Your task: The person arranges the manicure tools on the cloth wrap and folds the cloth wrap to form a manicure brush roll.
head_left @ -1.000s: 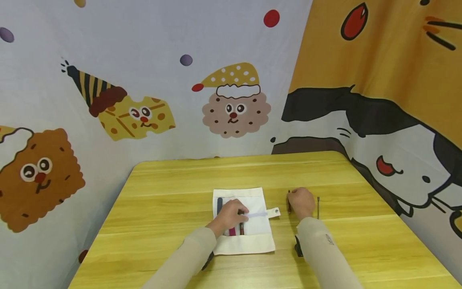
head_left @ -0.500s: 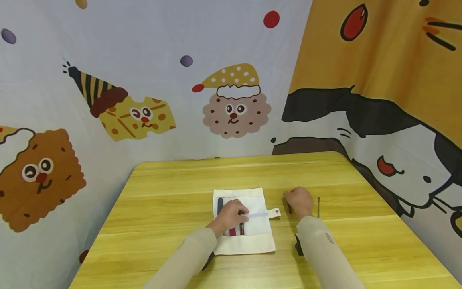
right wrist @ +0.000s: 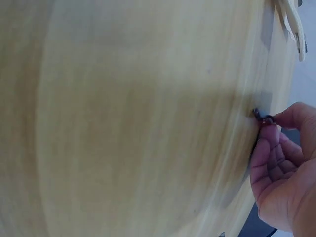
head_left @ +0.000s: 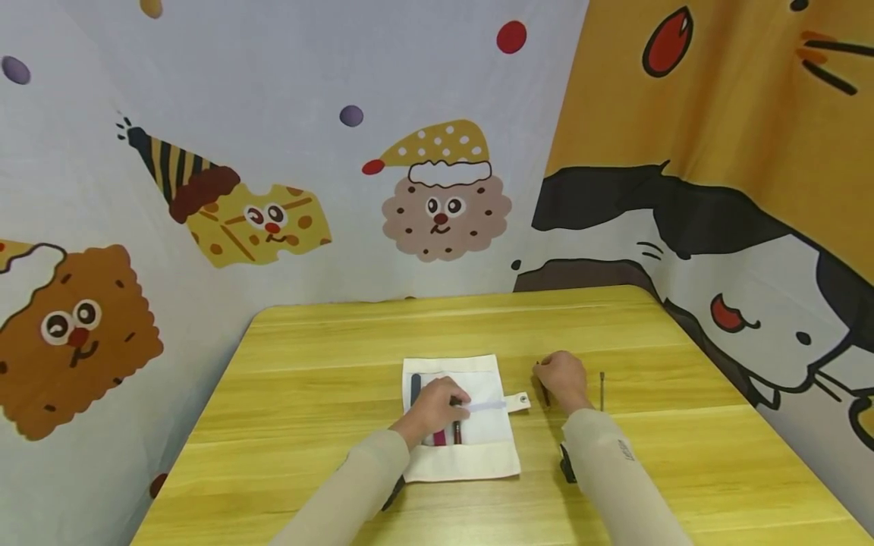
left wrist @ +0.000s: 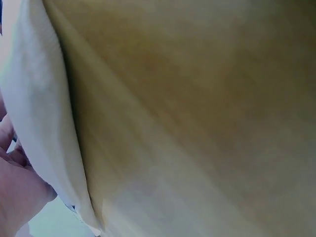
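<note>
Stick (head_left: 545, 393): slim, dark | right hand (head_left: 564, 377): pinching it | pouch (head_left: 471, 462): cream, unfolded | left hand (head_left: 433, 404): grip unclear

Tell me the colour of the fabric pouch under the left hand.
The fabric pouch is cream, with a whiter inner panel; best seen in the head view.

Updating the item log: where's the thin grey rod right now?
Head view: the thin grey rod lies on the table, just right of the right hand, on the side away from the white pouch.
</note>
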Demonstrator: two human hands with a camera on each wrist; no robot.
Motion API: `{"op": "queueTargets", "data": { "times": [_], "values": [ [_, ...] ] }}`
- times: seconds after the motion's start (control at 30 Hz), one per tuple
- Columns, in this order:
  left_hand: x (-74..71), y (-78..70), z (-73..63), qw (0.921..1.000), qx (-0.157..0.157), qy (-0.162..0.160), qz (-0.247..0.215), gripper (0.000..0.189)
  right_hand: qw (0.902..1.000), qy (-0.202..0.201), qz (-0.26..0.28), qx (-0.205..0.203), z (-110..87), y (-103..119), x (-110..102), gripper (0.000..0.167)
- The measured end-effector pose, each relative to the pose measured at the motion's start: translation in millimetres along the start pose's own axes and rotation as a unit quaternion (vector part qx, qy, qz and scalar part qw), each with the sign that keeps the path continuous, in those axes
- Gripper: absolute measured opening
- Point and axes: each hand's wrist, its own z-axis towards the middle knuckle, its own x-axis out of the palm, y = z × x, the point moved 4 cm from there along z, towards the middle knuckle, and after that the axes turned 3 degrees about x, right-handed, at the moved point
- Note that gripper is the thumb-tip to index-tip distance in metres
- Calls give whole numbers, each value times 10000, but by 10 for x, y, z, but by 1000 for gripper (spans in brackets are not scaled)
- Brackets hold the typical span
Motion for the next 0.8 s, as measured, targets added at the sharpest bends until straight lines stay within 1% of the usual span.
{"op": "queueTargets", "data": {
  "times": [0.07,0.17,0.3,0.4,0.47,0.57,0.7,0.73,0.8],
  "values": [
    [9,8,0,10000,-5,-6,-12,15,10000,21,23,-72,11,-12,11,25],
    [10,7,-2,10000,15,-21,-52,15,9995,108,273,-93,30,-34,27,34],
    [1,-1,-5,9999,1,-7,-119,16,9956,285,892,61,49,-50,39,39],
    [-6,3,-5,9999,-55,16,-143,15,9908,357,1286,211,53,-12,41,41],
    [-15,3,-4,9999,-56,19,-140,15,9873,416,1508,266,49,47,44,43],
    [-25,1,-5,9999,-64,25,-93,14,9793,462,1933,380,43,161,67,41],
    [-26,-5,-6,9999,-70,74,-6,12,9683,457,2430,356,36,330,106,39],
    [-23,-6,-6,9999,-59,82,19,11,9677,431,2464,307,31,369,111,38],
    [-15,-9,-4,9999,-62,105,67,9,9696,307,2422,168,29,434,108,38]
  ]
}}
